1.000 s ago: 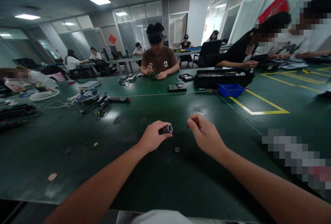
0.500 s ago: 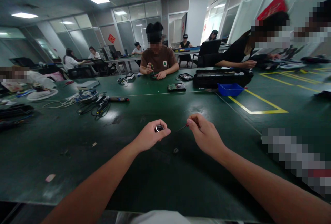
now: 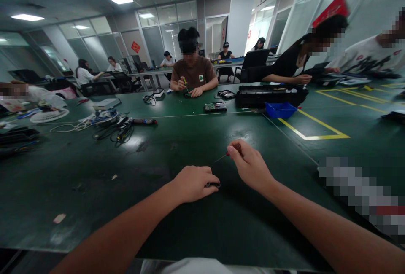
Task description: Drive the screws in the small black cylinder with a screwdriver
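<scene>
Fingers (image 3: 212, 178) of our left hand (image 3: 191, 183) are clamping a small, dark, rounded piece (image 3: 212, 185) with a faint shine, low over the glossy dark-green tabletop (image 3: 177, 234); they are hiding so much that we cannot tell its full shape, whether it is touching the surface, or what else the palm may be covering. Our right hand (image 3: 251, 162) is hovering farther out and to the right, its thumb and fingers pressing together on a slim, red-collared tool (image 3: 227, 154) with a thin metal shaft, whose tip is pointing left, apart from the piece. With so little showing, we are judging a slip the likeliest trouble: a weak pinch could be sending the piece skidding over that smooth top, and, dark on dark, it could be getting lost in the shadow between our forearms. That thin tip is worrying us too, since bringing our hands together carelessly could be driving it into our left fingertips or scratching the piece.
</scene>
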A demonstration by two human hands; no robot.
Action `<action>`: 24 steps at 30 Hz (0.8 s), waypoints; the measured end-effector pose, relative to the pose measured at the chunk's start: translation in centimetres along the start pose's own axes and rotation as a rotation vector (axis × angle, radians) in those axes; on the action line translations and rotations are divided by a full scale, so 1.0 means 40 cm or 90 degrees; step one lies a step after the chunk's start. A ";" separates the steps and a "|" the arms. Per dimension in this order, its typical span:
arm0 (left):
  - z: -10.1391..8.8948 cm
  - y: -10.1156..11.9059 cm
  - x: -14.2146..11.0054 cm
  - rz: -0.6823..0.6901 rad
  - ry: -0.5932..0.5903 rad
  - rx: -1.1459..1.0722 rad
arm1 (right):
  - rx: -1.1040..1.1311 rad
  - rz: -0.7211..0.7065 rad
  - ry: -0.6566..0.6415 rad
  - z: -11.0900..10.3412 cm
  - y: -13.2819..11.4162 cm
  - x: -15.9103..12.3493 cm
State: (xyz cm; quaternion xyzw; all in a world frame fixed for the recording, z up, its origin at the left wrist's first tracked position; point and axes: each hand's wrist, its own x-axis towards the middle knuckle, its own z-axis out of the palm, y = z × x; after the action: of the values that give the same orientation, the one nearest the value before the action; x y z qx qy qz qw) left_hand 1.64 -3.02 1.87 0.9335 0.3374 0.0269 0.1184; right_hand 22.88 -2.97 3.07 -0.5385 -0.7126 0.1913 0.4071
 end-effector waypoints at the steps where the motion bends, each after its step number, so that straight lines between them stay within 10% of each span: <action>1: 0.001 0.004 0.002 -0.004 0.006 -0.003 | 0.000 -0.001 -0.002 -0.001 0.000 0.000; 15: -0.037 -0.063 0.007 -0.228 0.223 -0.541 | 0.004 0.000 -0.013 0.001 -0.001 -0.002; 24: -0.110 -0.172 -0.041 -0.345 0.556 -1.026 | 0.010 0.008 -0.017 -0.002 0.001 0.001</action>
State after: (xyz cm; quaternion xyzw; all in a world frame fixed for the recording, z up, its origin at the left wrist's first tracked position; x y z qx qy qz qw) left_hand -4.48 1.93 4.53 0.3690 0.4363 0.5688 0.5916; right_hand 22.97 -2.95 3.12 -0.5372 -0.7130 0.2063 0.4007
